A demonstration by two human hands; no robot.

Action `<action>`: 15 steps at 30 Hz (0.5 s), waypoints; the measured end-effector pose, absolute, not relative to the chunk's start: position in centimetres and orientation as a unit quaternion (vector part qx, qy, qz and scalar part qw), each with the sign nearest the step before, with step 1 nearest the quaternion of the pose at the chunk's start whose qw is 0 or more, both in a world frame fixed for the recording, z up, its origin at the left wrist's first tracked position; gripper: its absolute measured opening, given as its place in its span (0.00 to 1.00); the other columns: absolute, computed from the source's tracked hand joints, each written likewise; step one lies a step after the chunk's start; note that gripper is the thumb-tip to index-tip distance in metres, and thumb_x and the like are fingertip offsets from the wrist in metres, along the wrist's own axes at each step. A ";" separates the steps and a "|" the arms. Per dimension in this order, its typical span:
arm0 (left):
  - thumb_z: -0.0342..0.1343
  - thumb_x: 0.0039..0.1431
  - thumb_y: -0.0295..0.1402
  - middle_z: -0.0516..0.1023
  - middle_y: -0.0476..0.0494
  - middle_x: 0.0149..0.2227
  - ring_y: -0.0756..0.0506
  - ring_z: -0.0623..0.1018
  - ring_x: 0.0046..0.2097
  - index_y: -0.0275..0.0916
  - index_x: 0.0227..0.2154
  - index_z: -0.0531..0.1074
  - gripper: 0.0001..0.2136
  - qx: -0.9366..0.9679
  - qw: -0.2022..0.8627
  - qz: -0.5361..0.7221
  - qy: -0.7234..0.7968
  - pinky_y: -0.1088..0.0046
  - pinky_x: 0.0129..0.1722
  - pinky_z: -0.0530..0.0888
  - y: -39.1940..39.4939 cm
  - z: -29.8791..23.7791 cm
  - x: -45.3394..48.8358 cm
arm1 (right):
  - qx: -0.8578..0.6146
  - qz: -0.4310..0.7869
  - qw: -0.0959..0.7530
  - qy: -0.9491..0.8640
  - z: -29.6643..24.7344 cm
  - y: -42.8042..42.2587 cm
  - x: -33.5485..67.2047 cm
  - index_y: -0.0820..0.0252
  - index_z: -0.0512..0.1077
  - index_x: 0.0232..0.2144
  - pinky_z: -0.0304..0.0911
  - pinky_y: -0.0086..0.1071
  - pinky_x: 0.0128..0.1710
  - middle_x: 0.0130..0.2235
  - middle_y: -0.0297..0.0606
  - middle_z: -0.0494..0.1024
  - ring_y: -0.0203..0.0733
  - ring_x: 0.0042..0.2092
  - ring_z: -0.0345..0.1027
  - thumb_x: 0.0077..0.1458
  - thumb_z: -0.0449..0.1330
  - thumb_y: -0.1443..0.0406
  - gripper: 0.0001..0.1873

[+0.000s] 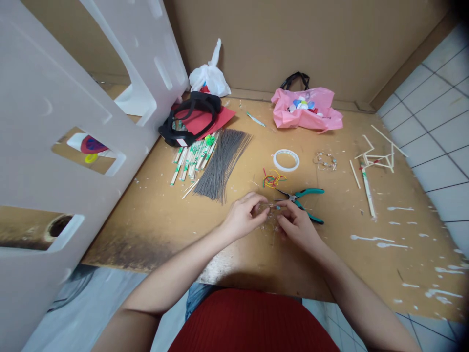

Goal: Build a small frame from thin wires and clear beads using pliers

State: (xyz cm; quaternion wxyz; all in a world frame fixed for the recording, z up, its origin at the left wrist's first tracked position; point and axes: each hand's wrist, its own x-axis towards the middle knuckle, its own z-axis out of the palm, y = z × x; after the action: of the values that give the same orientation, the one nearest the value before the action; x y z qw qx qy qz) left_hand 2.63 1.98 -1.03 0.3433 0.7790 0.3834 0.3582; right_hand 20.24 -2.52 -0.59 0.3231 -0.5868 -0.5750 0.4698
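My left hand (245,214) and my right hand (299,226) meet over the front middle of the wooden table. Both pinch a thin wire piece with small beads (272,207); one bead near the right fingertips looks light blue. Its fine wires stick out in several directions, and its exact shape is blurred. Just beyond my right hand lie pliers (310,191) with teal handles, partly covered by that hand. A tangle of red, yellow and green strings (271,180) rests behind my fingers. Farther right is a beaded wire ring (325,161).
Grey wires (222,164) and wrapped sticks (192,161) lie left, beside a black headset strap (170,128). A white tape roll (275,161), pink bag (331,100) and white bag (216,79) stand farther back. A stick frame (381,159) sits right. A white plastic panel (146,58) borders the left.
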 end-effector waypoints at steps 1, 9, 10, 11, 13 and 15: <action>0.53 0.56 0.33 0.67 0.49 0.27 0.51 0.66 0.28 0.39 0.37 0.70 0.07 0.782 0.339 0.362 0.378 0.76 0.29 0.63 2.0 -1.0 2.6 | -0.586 0.472 0.322 -0.574 -0.6 -2.6 20.2 0.59 0.64 0.41 0.56 0.25 0.18 0.19 0.26 0.69 0.31 0.16 0.61 0.51 0.51 0.67 0.13; 0.50 0.57 0.31 0.66 0.50 0.26 0.53 0.66 0.26 0.39 0.33 0.72 0.06 0.802 0.312 0.358 0.361 0.77 0.27 0.62 2.0 -1.3 2.6 | -0.576 0.450 0.311 -0.607 -0.1 -2.6 20.1 0.58 0.66 0.38 0.57 0.27 0.19 0.18 0.27 0.69 0.34 0.18 0.63 0.56 0.53 0.57 0.12; 0.50 0.57 0.30 0.66 0.50 0.25 0.52 0.66 0.26 0.39 0.33 0.72 0.06 0.804 0.311 0.354 0.363 0.77 0.27 0.62 1.9 -1.3 2.6 | -0.580 0.431 0.309 -0.618 0.0 -2.6 20.1 0.58 0.67 0.37 0.57 0.27 0.20 0.18 0.27 0.68 0.34 0.18 0.63 0.56 0.53 0.56 0.12; 0.51 0.56 0.29 0.66 0.50 0.25 0.52 0.66 0.26 0.38 0.32 0.72 0.05 0.804 0.309 0.350 0.367 0.77 0.27 0.61 1.9 -1.2 2.7 | -0.586 0.406 0.306 -0.630 0.0 -2.6 20.1 0.58 0.67 0.36 0.56 0.27 0.20 0.17 0.27 0.68 0.34 0.18 0.63 0.57 0.53 0.57 0.12; 0.51 0.54 0.28 0.66 0.50 0.25 0.53 0.65 0.26 0.38 0.29 0.71 0.04 0.804 0.312 0.339 0.377 0.77 0.27 0.61 1.8 -1.1 2.7 | -0.601 0.351 0.302 -0.652 -0.1 -2.6 20.2 0.58 0.68 0.34 0.56 0.28 0.22 0.17 0.28 0.68 0.34 0.19 0.62 0.57 0.53 0.58 0.10; 0.52 0.52 0.27 0.66 0.51 0.25 0.53 0.65 0.26 0.37 0.28 0.70 0.03 0.798 0.325 0.333 0.383 0.77 0.27 0.61 1.9 -1.0 2.7 | -0.611 0.316 0.303 -0.660 -0.4 -2.5 20.3 0.59 0.67 0.32 0.56 0.28 0.23 0.18 0.29 0.68 0.34 0.20 0.62 0.56 0.53 0.59 0.09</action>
State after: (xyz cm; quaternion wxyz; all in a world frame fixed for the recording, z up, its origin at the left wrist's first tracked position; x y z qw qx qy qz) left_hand 2.74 1.85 -0.97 0.3246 0.7983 0.3829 0.3326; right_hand 20.25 -2.55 -0.36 0.3034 -0.6108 -0.6597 0.3158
